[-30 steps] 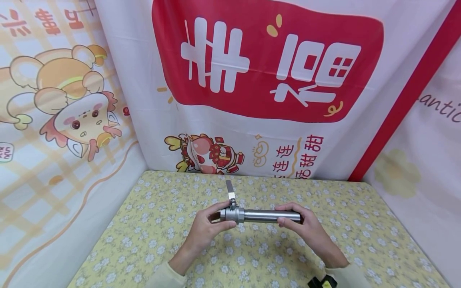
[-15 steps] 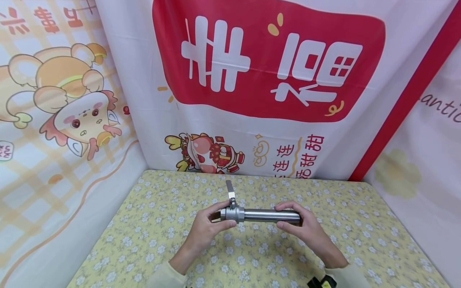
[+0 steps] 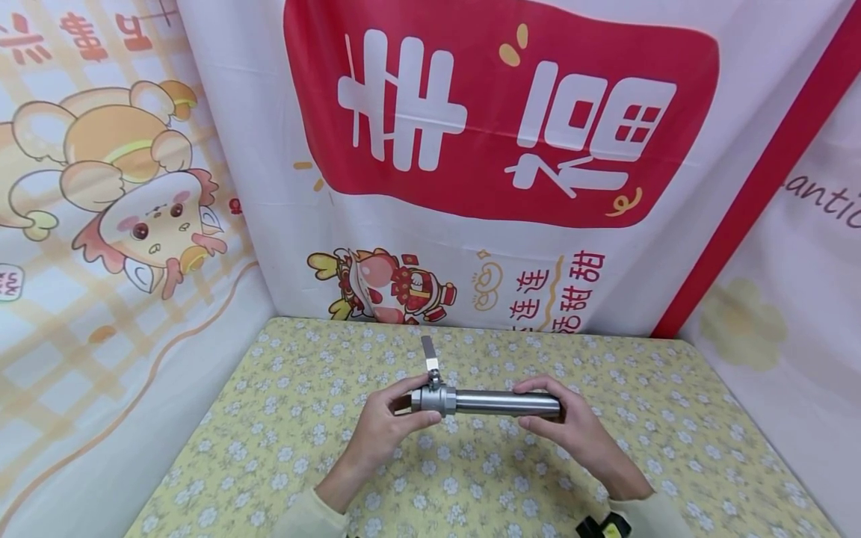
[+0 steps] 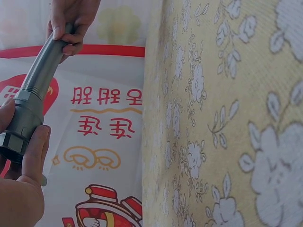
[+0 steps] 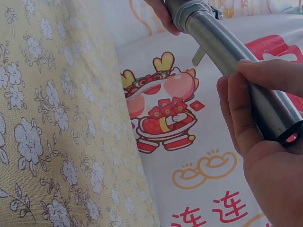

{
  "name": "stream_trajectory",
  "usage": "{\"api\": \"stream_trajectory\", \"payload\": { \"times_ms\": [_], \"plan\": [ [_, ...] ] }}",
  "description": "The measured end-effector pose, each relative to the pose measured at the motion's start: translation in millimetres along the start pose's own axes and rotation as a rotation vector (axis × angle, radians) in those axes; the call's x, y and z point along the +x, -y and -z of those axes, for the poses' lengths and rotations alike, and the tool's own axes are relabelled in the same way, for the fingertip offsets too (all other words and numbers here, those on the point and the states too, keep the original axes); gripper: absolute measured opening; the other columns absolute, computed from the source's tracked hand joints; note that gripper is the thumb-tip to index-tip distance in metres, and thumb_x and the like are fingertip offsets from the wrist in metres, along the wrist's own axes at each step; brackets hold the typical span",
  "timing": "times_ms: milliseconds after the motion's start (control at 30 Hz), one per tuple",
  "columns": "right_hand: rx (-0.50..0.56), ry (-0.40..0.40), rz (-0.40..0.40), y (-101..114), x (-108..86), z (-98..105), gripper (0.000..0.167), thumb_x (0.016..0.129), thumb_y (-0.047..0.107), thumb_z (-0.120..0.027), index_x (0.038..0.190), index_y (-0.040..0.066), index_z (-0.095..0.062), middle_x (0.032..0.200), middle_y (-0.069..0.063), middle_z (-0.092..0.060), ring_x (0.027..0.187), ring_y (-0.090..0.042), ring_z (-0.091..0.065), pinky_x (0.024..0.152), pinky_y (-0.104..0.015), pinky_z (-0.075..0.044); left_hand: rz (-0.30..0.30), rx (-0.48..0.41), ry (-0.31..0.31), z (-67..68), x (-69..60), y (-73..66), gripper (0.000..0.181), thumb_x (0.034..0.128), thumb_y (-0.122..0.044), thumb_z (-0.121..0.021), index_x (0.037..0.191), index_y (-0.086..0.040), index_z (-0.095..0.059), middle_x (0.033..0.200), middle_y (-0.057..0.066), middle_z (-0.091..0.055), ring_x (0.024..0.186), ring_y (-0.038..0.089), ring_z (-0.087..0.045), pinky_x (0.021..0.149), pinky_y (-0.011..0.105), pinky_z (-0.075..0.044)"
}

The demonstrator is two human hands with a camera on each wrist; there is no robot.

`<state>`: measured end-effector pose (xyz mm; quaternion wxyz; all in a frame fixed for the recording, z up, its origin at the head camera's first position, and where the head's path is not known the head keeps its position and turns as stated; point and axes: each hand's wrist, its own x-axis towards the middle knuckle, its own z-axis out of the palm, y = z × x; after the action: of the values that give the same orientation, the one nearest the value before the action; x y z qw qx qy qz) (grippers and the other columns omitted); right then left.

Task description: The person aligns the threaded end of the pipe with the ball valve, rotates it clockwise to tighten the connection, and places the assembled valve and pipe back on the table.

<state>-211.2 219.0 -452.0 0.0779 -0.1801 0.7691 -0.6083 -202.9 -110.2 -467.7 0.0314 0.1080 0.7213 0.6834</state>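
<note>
I observe the left hand (image 3: 382,424) pinching the ball valve (image 3: 433,401) between thumb and fingers, while the right hand (image 3: 573,424) curls its fingers and thumb around the far end of the attached metal pipe (image 3: 494,403), both parts held crosswise above the floral tablecloth (image 3: 471,478).

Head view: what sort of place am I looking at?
Probably a small makeshift work booth: a table with a yellow floral covering, printed fabric hangings around three sides, and a metal valve and pipe being handled.

A silver valve (image 3: 433,402), its lever (image 3: 430,356) jutting crosswise, joins a smooth pipe (image 3: 491,403), both above the table (image 3: 484,478).
</note>
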Motion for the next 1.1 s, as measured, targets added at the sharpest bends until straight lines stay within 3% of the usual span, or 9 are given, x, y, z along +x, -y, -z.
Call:
{"api": "stream_trajectory", "payload": {
  "times_ms": [767,1100],
  "plan": [
    [0.03,-0.023,-0.057,1.2,-0.9,-0.2,0.045,0.103,0.019,-0.078,0.143,0.004,-0.063,0.147,-0.025,-0.058,0.108,-0.024,-0.075,0.087,-0.036,-0.067,-0.007,0.005,0.006,0.5,0.2,0.8,0.061,0.0913,-0.017,-0.09,0.148,-0.014,-0.068,0.146,0.019,-0.066,0.114,0.028,-0.071,0.086,0.028,-0.066],
    [0.04,-0.033,-0.048,0.0,0.5,-0.7,0.041,0.106,0.019,-0.075,0.141,0.003,-0.064,0.143,-0.024,-0.06,0.105,-0.024,-0.077,0.088,-0.037,-0.068,-0.001,0.002,0.01,0.9,0.1,0.0,0.061,0.0913,-0.017,-0.09,0.148,-0.016,-0.069,0.146,0.018,-0.066,0.115,0.028,-0.07,0.087,0.029,-0.066]
  ]
}}
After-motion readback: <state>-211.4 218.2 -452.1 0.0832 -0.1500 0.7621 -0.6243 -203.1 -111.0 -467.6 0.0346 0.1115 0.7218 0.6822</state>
